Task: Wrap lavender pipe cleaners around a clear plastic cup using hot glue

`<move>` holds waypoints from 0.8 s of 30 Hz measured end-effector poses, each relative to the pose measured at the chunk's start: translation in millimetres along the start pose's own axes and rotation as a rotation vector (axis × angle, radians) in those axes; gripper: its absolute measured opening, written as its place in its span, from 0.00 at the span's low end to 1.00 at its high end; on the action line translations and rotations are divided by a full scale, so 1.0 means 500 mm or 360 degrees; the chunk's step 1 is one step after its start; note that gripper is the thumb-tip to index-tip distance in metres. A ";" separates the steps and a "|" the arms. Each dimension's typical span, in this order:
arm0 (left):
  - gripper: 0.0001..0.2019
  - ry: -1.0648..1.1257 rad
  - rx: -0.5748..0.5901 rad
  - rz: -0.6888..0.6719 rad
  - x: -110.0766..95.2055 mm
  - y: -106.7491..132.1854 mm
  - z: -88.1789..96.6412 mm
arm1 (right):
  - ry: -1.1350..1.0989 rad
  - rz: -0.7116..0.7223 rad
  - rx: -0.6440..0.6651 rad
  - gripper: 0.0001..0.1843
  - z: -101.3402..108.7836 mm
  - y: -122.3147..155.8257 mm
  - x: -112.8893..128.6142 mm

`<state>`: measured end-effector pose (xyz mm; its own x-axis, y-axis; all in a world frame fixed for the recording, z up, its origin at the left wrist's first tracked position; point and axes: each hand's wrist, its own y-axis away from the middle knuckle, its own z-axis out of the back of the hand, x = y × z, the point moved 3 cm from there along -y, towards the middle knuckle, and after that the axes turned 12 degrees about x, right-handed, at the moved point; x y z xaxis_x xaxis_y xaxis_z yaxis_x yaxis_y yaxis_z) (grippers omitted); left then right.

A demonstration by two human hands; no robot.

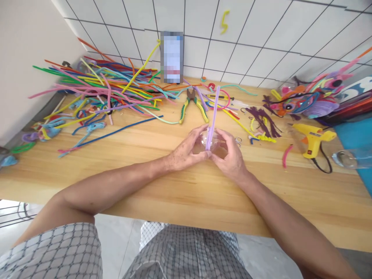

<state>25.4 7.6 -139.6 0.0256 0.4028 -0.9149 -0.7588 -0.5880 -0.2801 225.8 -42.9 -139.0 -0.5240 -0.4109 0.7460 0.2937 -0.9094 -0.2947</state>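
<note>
**Both hands closed on a lilac pipe cleaner at mid-table**

The left hand (186,153) and right hand (228,155) meet above the middle of the pale wooden tabletop (174,186). Their fingertips pinch the lower end of a straight, fuzzy lilac pipe cleaner (213,116), which rises from the hands toward the tiled wall. A clear, rounded object appears to sit between the palms; its nature cannot be told.

Just beyond the hands lie green-and-yellow-handled pliers (193,104). A loose heap of multicoloured pipe cleaners (101,87) covers the far left of the table. To the right rest a yellow hot-glue gun (312,139) and a colourful pipe-cleaner figure with eyes (305,99). A small silver ring (238,141) lies just beside the right hand.
</note>
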 end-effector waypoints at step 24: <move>0.30 -0.0122 -0.0225 0.0100 -0.017 0.023 0.013 | 0.0198 0.0034 0.0101 0.38 0.010 0.021 0.025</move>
<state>12.4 2.1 -133.1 -0.0731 0.4114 -0.9085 -0.6581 -0.7043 -0.2660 226.2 -57.6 -129.8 -0.6109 -0.4384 0.6592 0.3538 -0.8961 -0.2681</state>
